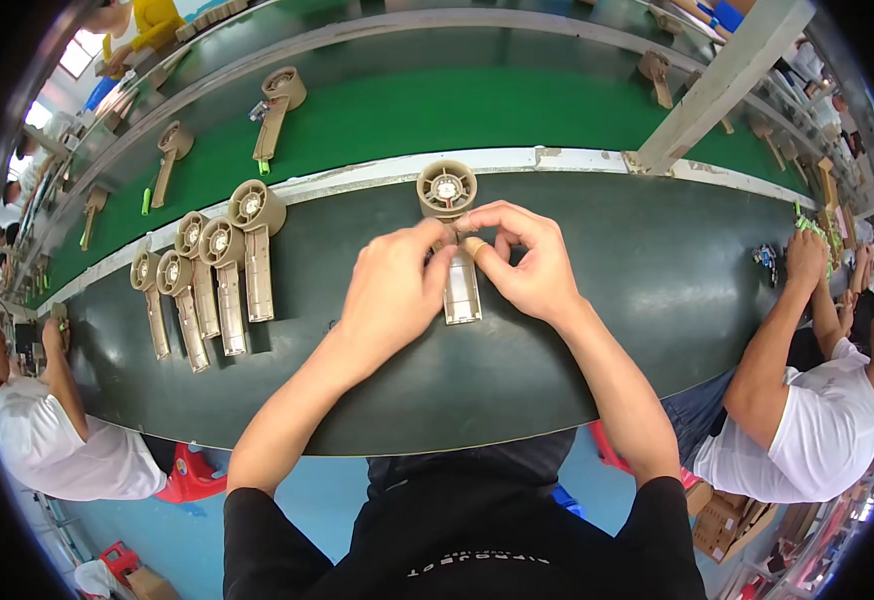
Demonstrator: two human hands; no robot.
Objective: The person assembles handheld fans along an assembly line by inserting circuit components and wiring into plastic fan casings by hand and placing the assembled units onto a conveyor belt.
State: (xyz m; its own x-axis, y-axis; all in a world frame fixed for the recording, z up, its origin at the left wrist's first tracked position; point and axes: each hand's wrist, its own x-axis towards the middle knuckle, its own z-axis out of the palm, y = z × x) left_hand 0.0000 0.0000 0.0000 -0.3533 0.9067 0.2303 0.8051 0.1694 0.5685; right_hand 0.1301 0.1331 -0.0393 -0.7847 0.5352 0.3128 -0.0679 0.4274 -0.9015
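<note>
A beige handheld fan housing lies on the dark table in front of me, its round fan head pointing away and its open handle toward me. My left hand is over the left side of the housing's neck, thumb and fingers closed together. From the right, my right hand meets it at the same spot, forefinger and thumb pinched; a yellowish band is on one finger. Whatever small part the fingertips hold at the neck is hidden by the fingers.
Several similar housings lie grouped at the left on the table. Beyond a pale rail, a green conveyor belt carries more housings. A pale post rises at the back right. Co-workers sit on both sides; the right one's hand is near green parts.
</note>
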